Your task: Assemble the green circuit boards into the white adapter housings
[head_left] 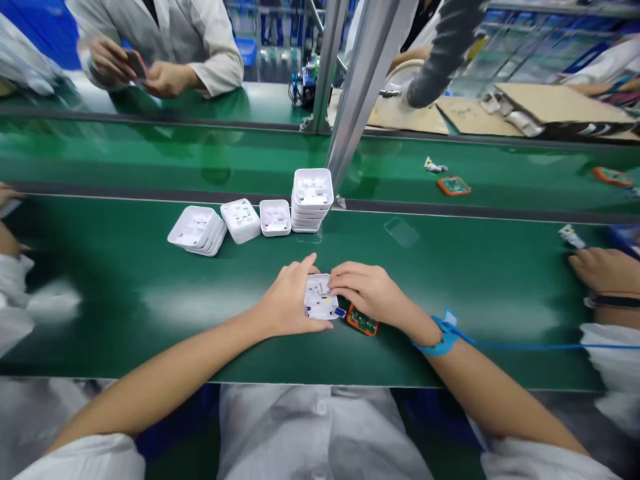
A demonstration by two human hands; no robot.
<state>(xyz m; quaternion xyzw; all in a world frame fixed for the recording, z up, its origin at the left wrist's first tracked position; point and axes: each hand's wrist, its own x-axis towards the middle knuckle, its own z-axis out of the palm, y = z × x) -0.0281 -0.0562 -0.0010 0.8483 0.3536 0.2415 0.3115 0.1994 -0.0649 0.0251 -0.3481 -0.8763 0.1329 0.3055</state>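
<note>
A square white plastic housing [319, 301] lies on the green bench, its inside facing up. Along its left side, my left hand [293, 297] grips it between thumb and fingers. My right hand [367, 288] reaches over its right edge with the fingertips pinched together; whatever they may hold is too small to make out. A small blue connector [341, 312] sticks out at the housing's lower right corner. Beside it, partly under my right hand, rests an orange-framed green circuit board [363, 323]. A blue wrist strap [441, 339] circles my right wrist.
Behind my hands stand a tall stack of white housings [313, 200] and smaller groups of housings [197, 230]. A metal post [363, 87] rises beyond them. Another orange-framed board [454, 186] lies on the far belt. Co-workers' hands are at both sides [605, 270] and across.
</note>
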